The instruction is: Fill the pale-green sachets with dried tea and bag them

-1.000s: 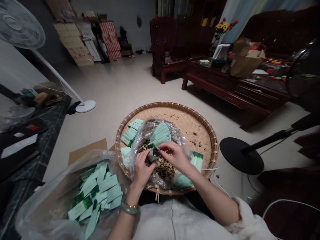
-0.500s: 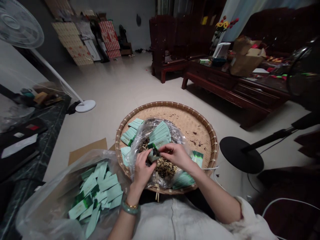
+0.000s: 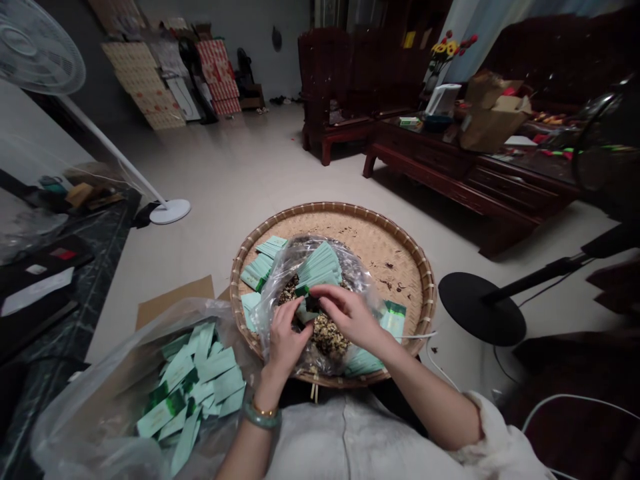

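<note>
- Left hand [image 3: 285,340]: the grip is narrow, with the fingertips closed on a small green-and-white packet [image 3: 305,315] at the mouth of the bag; the fingers partly hide it, so the hold is probably but not certainly firm.
- Right hand [image 3: 350,317]: the grip is narrow and curled downward just beside the packet, above the mixture; whether it holds anything cannot be told.
- Left wrist: jade bangle and gold bracelet [image 3: 261,412].
- Lower left: a plastic-lined bag [image 3: 105,393] of loose pale-green packets [image 3: 197,390], resting on a cardboard sheet [image 3: 175,297].
- Centre: a clear plastic bag [image 3: 273,313] containing a dried, speckled mixture [image 3: 327,337] and a stack of packets [image 3: 320,265], lying on a round woven bamboo tray [image 3: 330,208]. Further packets [image 3: 257,275] lie on the tray beside the bag.
- Right: the black round base of a stand [image 3: 480,310] on the floor.
- Left edge: a dark marble counter [image 3: 100,267], with a white pedestal fan [image 3: 40,47] beyond it.
- Background: a dark wooden table [image 3: 425,153] carrying a cardboard box [image 3: 493,113]; boards [image 3: 140,80] lean against the far wall.
</note>
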